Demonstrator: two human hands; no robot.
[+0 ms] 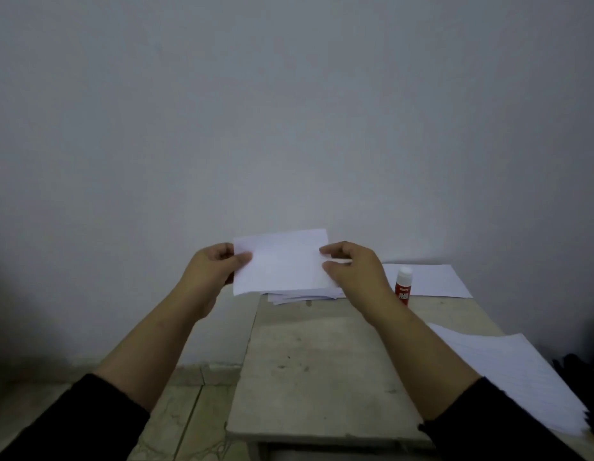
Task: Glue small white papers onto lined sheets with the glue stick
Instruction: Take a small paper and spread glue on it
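Observation:
A small white paper is held up above the far end of the table, in front of the wall. My left hand pinches its left edge, thumb on the front. My right hand pinches its right edge. Under the held paper lies a loose pile of small white papers on the table. A red glue stick with a white cap stands upright just right of my right wrist. A stack of lined sheets lies at the table's right edge.
The worn wooden table is narrow, with its left edge near the middle of the view and tiled floor beyond it. Another white sheet lies at the far right behind the glue stick. A dark object sits at the right border.

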